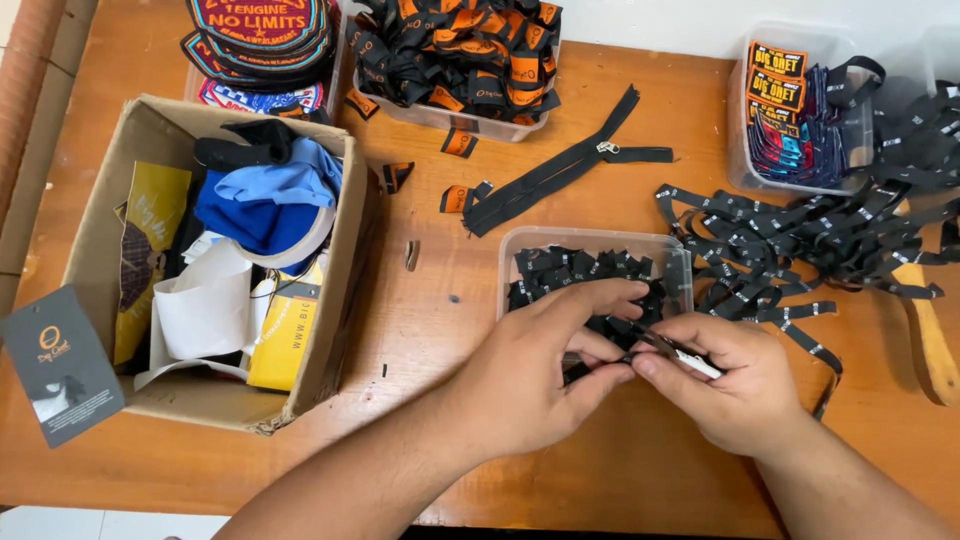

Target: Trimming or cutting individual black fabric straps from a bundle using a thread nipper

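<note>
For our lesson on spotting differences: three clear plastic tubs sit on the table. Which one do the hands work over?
The near tub, holding plain black labels. Both the left hand and right hand meet over its front edge; the far tubs hold orange-marked labels.

Your small black label [612, 362] sits pinched flat at the table's six o'clock edge, over the clear tub [520, 250] of black labels, with the white-handled snips [690, 360] at its three o'clock.

A wooden counter [430, 300] carries an open cardboard box [330, 330] at the left, a grey card [60, 365] beside it, a black zipper [565, 165] in the middle, three clear plastic tubs [600, 240], and a heap of black label ribbon [800, 235] at the right.
</note>
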